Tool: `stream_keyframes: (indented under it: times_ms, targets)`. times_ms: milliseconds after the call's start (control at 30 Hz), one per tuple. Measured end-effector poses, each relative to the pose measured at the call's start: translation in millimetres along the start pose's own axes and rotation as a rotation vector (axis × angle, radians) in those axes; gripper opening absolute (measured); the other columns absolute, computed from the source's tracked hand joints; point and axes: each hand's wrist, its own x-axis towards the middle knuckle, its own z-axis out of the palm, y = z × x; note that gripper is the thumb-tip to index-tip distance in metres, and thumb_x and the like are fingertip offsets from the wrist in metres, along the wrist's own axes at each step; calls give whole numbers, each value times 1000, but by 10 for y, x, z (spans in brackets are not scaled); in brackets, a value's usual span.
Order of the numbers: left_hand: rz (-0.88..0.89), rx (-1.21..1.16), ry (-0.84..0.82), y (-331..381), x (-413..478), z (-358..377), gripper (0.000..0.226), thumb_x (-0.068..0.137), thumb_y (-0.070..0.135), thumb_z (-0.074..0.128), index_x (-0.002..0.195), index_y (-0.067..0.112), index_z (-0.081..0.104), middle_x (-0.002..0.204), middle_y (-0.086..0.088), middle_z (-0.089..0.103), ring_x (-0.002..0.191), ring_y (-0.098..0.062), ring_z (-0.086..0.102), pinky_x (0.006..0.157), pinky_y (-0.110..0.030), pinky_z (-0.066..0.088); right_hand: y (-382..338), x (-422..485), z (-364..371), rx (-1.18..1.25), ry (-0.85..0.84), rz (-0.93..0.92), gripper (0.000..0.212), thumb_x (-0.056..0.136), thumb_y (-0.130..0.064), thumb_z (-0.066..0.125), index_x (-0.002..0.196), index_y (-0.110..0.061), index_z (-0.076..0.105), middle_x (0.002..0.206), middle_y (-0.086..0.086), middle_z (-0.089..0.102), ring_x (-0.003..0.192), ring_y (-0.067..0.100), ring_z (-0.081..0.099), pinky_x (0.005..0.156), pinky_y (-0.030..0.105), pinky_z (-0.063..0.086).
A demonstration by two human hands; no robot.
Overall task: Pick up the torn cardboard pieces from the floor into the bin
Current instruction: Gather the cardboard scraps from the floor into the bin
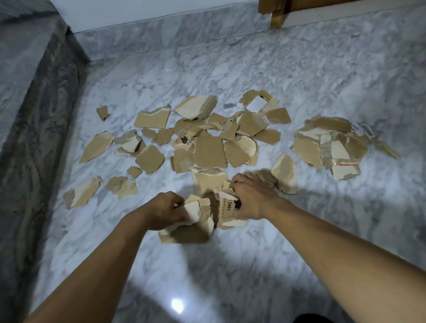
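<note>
Cardboard pieces (207,153) lie just ahead of both hands; left hand (166,208) and right hand (252,196) each grip a bundle.

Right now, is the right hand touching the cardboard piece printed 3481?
Touching. The head view shows the right hand gripping the cardboard piece printed 3481.

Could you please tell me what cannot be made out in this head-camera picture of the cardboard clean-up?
Bin: nowhere in the head view.
Gripped cardboard pieces: count hidden by left hand, right hand and overlap.
Printed label: only "3481" shows; right hand covers the rest.
Barcode stickers: too small to read.
Dark shape: cut off by bottom edge.
</note>
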Motion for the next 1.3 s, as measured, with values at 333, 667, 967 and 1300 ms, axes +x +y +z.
stream_keyframes:
  times_ms: [333,667,967,1300]
  targets:
    - [-1,40,12,-26,-5,-137,34,89,34,66,117,15,67,115,-4,65,101,-22,59,84,-34,49,-94,-162,26,284,202,10,34,75,-28,69,101,-26,47,107,-2,48,92,27,59,78,42,50]
    - [57,156,-47,248,115,-301,21,93,28,59,110,18,64,118,-3,61,105,-21,58,89,-32,50,330,-323,-775,758,230,291,70,77,-16,80,121,-28,27,112,-1,62,105,22,61,79,34,55]
    - [97,371,-53,563,480,292,66,88,29,63,148,26,35,147,-5,23,123,-34,34,104,-47,42,700,-672,-767,531,-90,453,28,75,-21,82,88,-22,57,92,-8,66,89,13,65,57,16,43]
    - [95,150,20,395,347,317,48,83,28,66,129,20,55,126,-5,58,115,-27,55,95,-34,46,499,-325,-490,271,-181,248,58,69,-27,85,120,-13,61,124,-1,58,109,20,60,90,33,54]
